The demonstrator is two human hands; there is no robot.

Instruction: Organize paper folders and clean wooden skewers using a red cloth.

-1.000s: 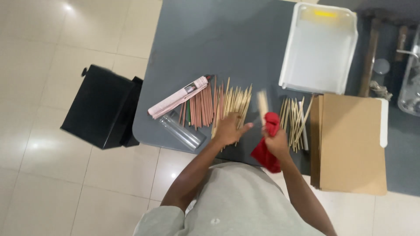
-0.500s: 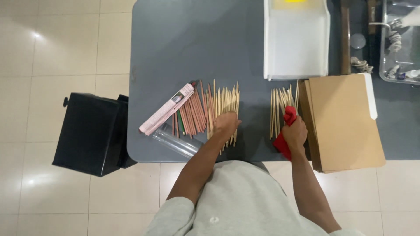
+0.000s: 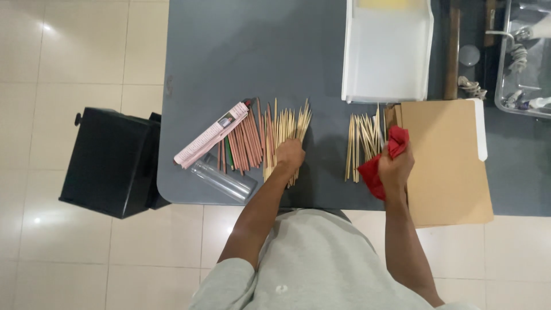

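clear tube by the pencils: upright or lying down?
Lying down. The clear tube rests on its side on the table, its full length showing.

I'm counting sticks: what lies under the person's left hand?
The left hand rests on a fanned pile of pale wooden sticks on the grey table. The sticks directly beneath the palm are covered, so their number cannot be seen.

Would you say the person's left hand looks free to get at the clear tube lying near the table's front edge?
Probably yes. The left hand rests on the pale sticks, and the clear tube lies close to its left with nothing over it; only bare table lies between.
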